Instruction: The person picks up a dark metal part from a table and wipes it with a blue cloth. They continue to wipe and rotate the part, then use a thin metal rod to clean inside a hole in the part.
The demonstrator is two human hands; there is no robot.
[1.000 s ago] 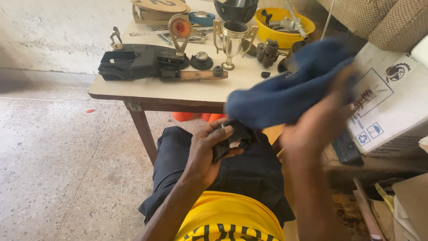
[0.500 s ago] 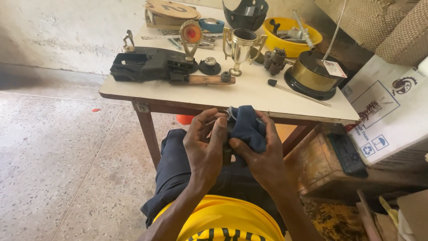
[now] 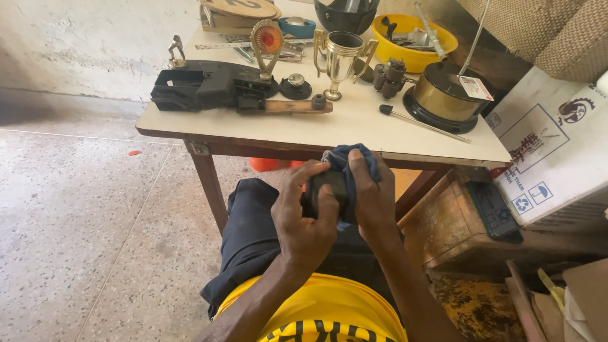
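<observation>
Two hands meet over your lap in the head view, just in front of the tabletop (image 3: pixel 354 130) edge. Your left hand (image 3: pixel 304 218) has its grip closed around a small dark block-shaped part (image 3: pixel 326 190), thumb across its near face. Your right hand (image 3: pixel 373 199) presses a blue cloth (image 3: pixel 348 158) against the part's far side, fingers closed on the cloth. On the tabletop behind them stand a gold trophy cup (image 3: pixel 342 60), a black moulded housing (image 3: pixel 202 85) with a wooden-handled tool (image 3: pixel 291 106) beside it, a round brass-and-black base (image 3: pixel 443 95), and a yellow bowl (image 3: pixel 415 44) of parts. At right leans a white cardboard box (image 3: pixel 554 149).
</observation>
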